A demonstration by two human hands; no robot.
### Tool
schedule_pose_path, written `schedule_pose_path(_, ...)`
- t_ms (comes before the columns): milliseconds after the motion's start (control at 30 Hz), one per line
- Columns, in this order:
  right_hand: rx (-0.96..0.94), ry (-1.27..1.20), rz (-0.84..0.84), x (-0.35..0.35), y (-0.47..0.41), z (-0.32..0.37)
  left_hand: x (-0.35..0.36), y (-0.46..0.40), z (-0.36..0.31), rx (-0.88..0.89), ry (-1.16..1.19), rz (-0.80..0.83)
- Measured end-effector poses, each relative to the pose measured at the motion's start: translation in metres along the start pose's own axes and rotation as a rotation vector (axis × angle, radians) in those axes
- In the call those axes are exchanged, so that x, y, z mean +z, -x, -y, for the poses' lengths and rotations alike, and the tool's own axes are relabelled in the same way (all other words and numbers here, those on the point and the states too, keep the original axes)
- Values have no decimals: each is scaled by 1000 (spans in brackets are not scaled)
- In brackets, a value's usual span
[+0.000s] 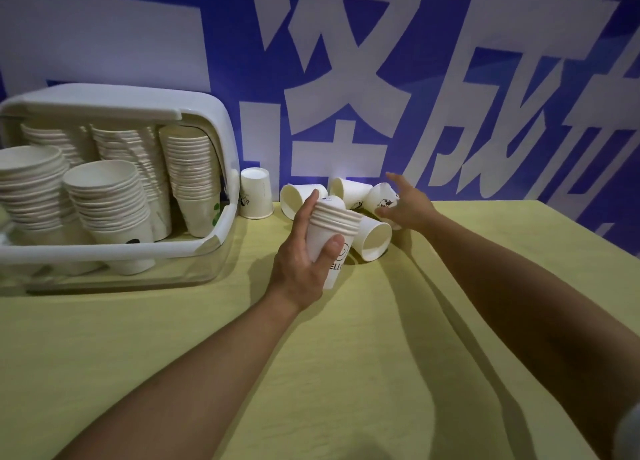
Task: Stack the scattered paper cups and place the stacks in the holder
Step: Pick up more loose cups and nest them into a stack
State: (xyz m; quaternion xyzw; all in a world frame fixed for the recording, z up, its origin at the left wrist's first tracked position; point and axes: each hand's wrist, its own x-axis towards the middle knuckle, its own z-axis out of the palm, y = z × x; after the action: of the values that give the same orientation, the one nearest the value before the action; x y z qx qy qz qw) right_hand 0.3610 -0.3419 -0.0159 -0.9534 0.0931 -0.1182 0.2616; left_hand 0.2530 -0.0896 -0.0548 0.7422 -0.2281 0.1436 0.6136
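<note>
From the head camera: a person's left hand [304,251] grips a short stack of nested paper cups [330,238] upright above a yellow table [346,373], thumb on the near side and fingers wrapped round the far side; the outermost cup carries a printed smiley and lettering that is partly hidden by the thumb. The right hand [405,203] reaches toward the far loose cups with fingers spread wide, holding nothing, its fingertips at or just beside a tipped cup with a small printed figure [381,200]; contact cannot be confirmed.

At far left stands the white cup holder [207,120], its transparent front facing the camera, already well filled: several tall stacks [187,175] stand at the back and two shorter stacks [107,203] lean forward at the front. By that evidence the greater part of the job appears done.

What remains lies on the table at the far centre. One upside-down cup [255,193] stands just beside the holder's right wall. Three more lie on their sides behind the held stack, and a fourth, open-mouthed cup [374,241] lies just right of it. These loose cups look to be the last to gather, after which the hand-held stack has yet to go into the holder.
</note>
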Motion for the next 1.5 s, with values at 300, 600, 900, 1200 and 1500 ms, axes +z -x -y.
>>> schedule_pose_path(300,-221,-477,-163,-32,53,43,2,2,3,19,-37,37)
schedule_pose_path(600,-334,-735,-41,-7,133,88,3,6,1,59,-106,45)
schedule_pose_path(900,-424,-320,-215,23,133,60,-2,-4,12,53,7,-175)
schedule_pose_path(1200,-143,-258,-128,26,128,27,-5,1,3,-12,34,-166)
schedule_pose_path(1500,-372,-629,-227,-45,145,55,-10,13,-16,-1,-24,13)
